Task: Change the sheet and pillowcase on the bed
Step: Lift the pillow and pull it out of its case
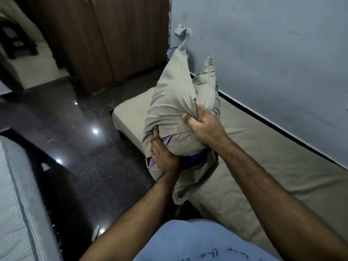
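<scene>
One bed (pixel 263 166), already under a taupe sheet, runs along the wall, and above its near edge one pillow (pixel 190 160) stands on end, long axis pointing up and away, in one taupe pillowcase (pixel 169 95). The purple pillow shows only at the open near end, straight ahead of both hands. The right hand (pixel 204 122) clutches a bunch of case higher up; the left hand (pixel 162 157), lower and nearer, grips the opening.

pillow (pixel 190 159): mostly hidden in pillowcase (pixel 173 95) | left hand (pixel 163 157) fingertips: buried in cloth | shirt writing: cut off
</scene>
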Demonstrator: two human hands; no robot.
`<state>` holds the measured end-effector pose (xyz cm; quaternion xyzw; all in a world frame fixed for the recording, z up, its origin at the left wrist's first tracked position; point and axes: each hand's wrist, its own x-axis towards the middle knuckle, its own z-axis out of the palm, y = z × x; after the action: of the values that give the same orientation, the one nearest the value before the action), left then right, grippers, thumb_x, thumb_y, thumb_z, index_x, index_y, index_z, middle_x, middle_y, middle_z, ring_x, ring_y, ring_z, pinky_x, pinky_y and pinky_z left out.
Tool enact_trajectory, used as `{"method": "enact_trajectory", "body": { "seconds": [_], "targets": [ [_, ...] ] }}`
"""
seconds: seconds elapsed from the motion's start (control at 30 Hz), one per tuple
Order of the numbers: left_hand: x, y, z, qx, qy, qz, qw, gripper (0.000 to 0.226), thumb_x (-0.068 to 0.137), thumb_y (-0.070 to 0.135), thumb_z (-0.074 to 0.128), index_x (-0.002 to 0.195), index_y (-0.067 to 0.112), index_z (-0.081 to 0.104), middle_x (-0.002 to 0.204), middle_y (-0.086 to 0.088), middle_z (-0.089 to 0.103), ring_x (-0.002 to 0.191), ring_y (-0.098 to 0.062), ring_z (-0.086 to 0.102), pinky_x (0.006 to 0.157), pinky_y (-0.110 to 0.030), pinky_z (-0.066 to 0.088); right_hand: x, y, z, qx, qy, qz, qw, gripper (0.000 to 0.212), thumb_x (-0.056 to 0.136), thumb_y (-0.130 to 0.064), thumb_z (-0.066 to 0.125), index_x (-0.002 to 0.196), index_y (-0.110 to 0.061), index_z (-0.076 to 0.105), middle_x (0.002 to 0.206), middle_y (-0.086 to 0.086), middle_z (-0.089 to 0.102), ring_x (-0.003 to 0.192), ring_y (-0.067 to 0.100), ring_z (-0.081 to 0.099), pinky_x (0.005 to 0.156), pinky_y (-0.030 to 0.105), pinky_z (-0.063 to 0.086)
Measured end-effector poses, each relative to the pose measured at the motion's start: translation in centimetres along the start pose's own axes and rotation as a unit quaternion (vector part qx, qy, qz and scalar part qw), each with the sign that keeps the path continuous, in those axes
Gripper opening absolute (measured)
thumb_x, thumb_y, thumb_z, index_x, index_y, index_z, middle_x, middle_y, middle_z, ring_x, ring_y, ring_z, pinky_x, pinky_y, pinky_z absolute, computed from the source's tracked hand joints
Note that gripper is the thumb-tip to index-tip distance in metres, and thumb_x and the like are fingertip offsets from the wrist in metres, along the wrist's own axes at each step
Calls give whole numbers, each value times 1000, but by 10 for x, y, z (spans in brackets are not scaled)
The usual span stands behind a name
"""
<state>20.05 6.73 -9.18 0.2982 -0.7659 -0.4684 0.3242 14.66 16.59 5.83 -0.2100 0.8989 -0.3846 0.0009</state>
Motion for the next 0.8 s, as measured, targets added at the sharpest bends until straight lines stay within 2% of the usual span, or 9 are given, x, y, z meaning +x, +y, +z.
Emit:
{"method": "enact_trajectory", "body": {
  "seconds": [0.1,0.3,0.47,0.63,0.8],
  "targets": [
    [42,-17,0,35,29,7,999,82,91,30,68,155,32,16,160,-3,34,147,-27,33,117,-51,28,39,-10,24,30,-11,-18,999,62,88,-55,54,142,-26,51,132,-5,66,123,18,60,106,41,47],
    [156,-41,4,96,42,33,994,93,85,33,76,158,30,17,161,0,31,144,-26,35,116,-53,27,148,-27,68,66,-39,-34,996,58,88,-56,53,139,-27,52,132,-6,65,123,19,59,105,42,47],
    [248,-42,15,110,33,39,993,96,80,32,78,157,27,22,160,2,33,144,-23,34,117,-49,23,246,-41,92,75,-61,-49,994,41,93,-46,57,129,-28,57,120,-5,70,113,21,63,100,42,49],
    [320,-48,32,88,51,61,993,88,78,32,72,154,20,30,157,1,39,142,-22,37,116,-46,28,322,-52,115,64,-66,-59,994,40,96,-41,58,132,-25,57,127,0,67,119,23,59,101,36,46],
    [394,-71,68,84,11,61,995,95,77,15,77,156,24,24,157,-2,38,143,-25,37,116,-49,31,396,-48,145,47,-48,-32,997,46,92,-48,56,134,-27,57,126,-3,68,117,20,61,103,38,47]
  ]
}}
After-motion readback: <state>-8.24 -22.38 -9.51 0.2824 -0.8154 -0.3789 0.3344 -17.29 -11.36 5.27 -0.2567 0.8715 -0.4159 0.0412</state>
